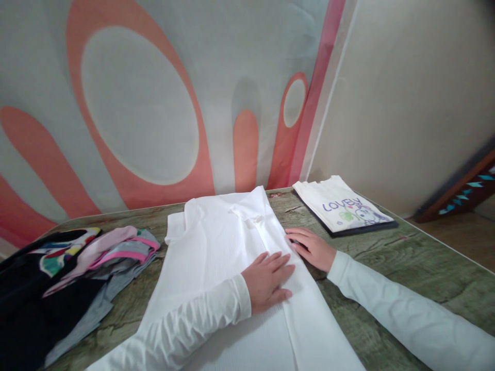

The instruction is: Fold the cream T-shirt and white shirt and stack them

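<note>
A white garment (pixel 216 247) lies spread lengthwise on the table, its right side folded inward in a long strip. Short sleeve-like edges show near its far end, with some wrinkles there. My left hand (pixel 268 281) rests flat on the cloth over the fold line, fingers stretched and slightly apart. At the garment's right edge, my right hand (pixel 311 248) touches the cloth with its fingertips, fingers extended and the palm low over the table. Neither hand grips anything that I can see. The near end of the garment runs out of view at the bottom.
A wood-patterned table (pixel 390 278) stands against a wall with coral shapes. Left of the garment lies a loose heap of clothes (pixel 77 278) in black, pink and grey. At the back right is a folded white shirt (pixel 340 206) printed "LOVELY", on top of something dark.
</note>
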Motion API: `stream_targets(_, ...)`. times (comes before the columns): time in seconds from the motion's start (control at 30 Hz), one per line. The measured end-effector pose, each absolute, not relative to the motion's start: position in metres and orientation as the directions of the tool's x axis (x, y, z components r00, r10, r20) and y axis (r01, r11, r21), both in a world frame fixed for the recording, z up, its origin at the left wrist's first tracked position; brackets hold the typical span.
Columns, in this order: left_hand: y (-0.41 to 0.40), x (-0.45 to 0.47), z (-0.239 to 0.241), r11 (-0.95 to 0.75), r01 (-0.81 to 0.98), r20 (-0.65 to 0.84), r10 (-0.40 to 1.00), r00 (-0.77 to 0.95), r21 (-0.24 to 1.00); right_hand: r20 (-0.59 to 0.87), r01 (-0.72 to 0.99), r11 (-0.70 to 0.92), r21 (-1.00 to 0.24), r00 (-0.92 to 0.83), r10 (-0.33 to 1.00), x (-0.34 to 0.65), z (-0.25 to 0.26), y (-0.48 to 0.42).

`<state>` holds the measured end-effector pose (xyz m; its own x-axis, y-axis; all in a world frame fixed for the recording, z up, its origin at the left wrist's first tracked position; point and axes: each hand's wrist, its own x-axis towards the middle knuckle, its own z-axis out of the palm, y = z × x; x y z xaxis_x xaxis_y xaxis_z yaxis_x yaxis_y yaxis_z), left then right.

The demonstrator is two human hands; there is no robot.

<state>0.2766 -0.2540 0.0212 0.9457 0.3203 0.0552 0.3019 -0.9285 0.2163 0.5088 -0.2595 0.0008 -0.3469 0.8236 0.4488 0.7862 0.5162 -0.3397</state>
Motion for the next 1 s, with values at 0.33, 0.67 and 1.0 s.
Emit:
stream_targets(0.33,-0.234,0.273,0.012,-0.894,0.419,0.076,0.434,0.898,0.157,0.391,0.748,0.584,-0.314,-0.459,0.798,0.508,0.007,-0.275)
stream_targets(0.67,-0.244,0.275,0.023,-0.928,0.327,0.074,0.344,0.936,0.179,0.425,0.740,0.555,-0.380,-0.393,0.816,0.504,0.009,-0.277)
stream_targets(1.0,-0.269,0.272,0.052,-0.995,-0.063,0.081,-0.057,0.995,0.075,0.441,0.738,0.537,-0.410,-0.354,0.824,0.506,0.008,-0.275)
